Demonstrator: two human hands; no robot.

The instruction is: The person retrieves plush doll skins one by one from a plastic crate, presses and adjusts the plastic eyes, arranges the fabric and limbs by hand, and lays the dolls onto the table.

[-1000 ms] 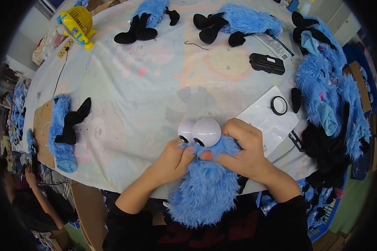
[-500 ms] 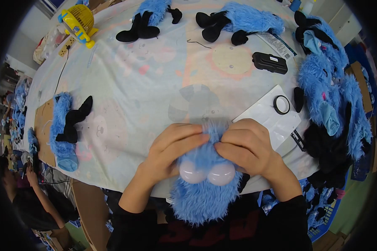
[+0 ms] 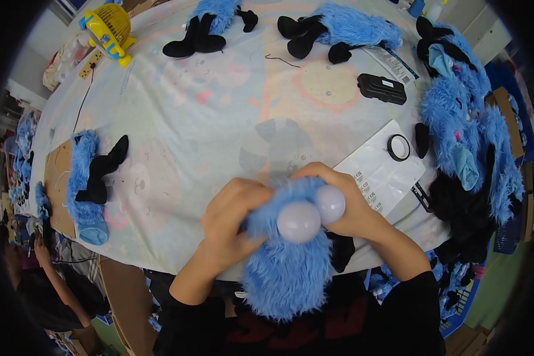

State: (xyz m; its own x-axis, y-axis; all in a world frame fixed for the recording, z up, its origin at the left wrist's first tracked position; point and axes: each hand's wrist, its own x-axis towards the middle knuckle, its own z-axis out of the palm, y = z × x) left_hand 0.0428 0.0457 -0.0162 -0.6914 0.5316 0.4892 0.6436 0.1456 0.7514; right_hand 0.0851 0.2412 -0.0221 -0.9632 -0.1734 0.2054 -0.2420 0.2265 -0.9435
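2 hands (image 3: 228,216) (image 3: 353,207) are holding 1 plush (image 3: 288,273) with 2 white eyeballs (image 3: 299,222) (image 3: 332,203), while 3 lone plushes (image 3: 83,172) (image 3: 216,15) (image 3: 356,26), 1 fan (image 3: 110,32), 1 black case (image 3: 381,89) and 1 black ring (image 3: 390,148) are occupying the table (image 3: 190,136).

No text reads clearly: the red letters (image 3: 296,326) on the near shirt (image 3: 397,323), small print (image 3: 369,194) on the right sheet (image 3: 381,166) and the far case (image 3: 372,89)'s label (image 3: 388,83) are illegible.

Yellow fan (image 3: 114,29) is standing far ahead and left of fingers (image 3: 315,168), power strip (image 3: 90,65) lying near it. Black case (image 3: 381,89) is lying ahead-right of fingers; nearer, white sheet (image 3: 377,169) is carrying black ring (image 3: 390,146). Blue basket (image 3: 457,320) is sitting behind-right of them; co-worker's arm (image 3: 66,291) is extending far to left.
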